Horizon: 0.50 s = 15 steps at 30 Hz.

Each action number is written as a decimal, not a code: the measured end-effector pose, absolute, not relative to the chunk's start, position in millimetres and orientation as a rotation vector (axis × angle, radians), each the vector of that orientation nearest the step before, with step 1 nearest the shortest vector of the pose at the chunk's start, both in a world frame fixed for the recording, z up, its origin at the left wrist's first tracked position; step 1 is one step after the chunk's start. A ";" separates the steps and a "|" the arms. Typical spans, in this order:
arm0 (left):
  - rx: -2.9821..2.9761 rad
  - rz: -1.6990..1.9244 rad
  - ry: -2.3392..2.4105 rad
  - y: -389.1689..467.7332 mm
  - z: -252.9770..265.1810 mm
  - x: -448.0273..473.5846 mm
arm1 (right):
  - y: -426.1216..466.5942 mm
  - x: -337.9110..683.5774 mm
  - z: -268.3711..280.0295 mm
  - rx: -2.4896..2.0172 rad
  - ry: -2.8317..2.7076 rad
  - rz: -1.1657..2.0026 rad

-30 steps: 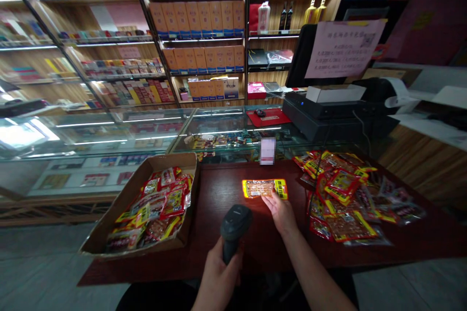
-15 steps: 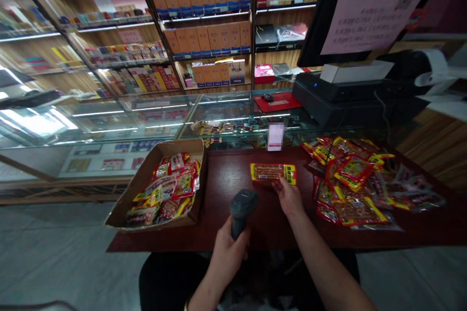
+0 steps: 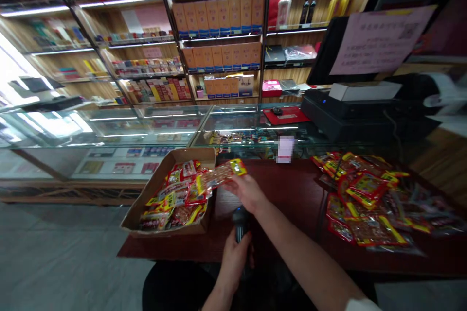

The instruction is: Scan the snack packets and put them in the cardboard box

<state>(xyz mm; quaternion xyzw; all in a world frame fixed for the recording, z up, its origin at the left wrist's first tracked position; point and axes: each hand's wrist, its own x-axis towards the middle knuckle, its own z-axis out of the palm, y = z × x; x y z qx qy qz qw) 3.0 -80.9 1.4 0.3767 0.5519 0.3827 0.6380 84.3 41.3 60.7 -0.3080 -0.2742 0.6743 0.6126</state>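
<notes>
Between the fingers of my right hand (image 3: 247, 192) is a red and yellow snack packet (image 3: 219, 176), held by its right end, with its left part over the right rim of the cardboard box (image 3: 135, 214). My left hand (image 3: 235, 255) is wrapped round the handle of a dark barcode scanner (image 3: 241, 223), low over the front of the table. Several similar packets (image 3: 174, 199) lie jumbled in the box. To the right, a loose heap of snack packets (image 3: 368, 189) is spread on the dark red table (image 3: 288, 223).
A glass display counter (image 3: 160, 126) runs behind the table. On it are a mouse (image 3: 277, 111) on a red mat (image 3: 296, 115), and a monitor (image 3: 328, 48) with a pink paper sheet (image 3: 379, 41). A small pinkish card (image 3: 285, 149) stands at the table's back edge. Shelves of boxes line the wall.
My right hand has carried the snack packet left, from the table's middle to the box's rim. The barcode scanner is tipped lower in my left hand. The view has shifted slightly.
</notes>
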 end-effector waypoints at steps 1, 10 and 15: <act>0.872 0.875 1.259 -81.3 2.0 2.5 | 48.4 72.9 61.7 -0.704 -0.741 1.596; 0.887 0.836 1.340 -74.9 -18.6 0.6 | 54.7 207.6 12.1 -1.771 -1.226 0.382; 0.910 0.885 1.326 -72.8 -30.5 4.3 | 44.4 340.7 12.4 -2.433 -1.122 -0.143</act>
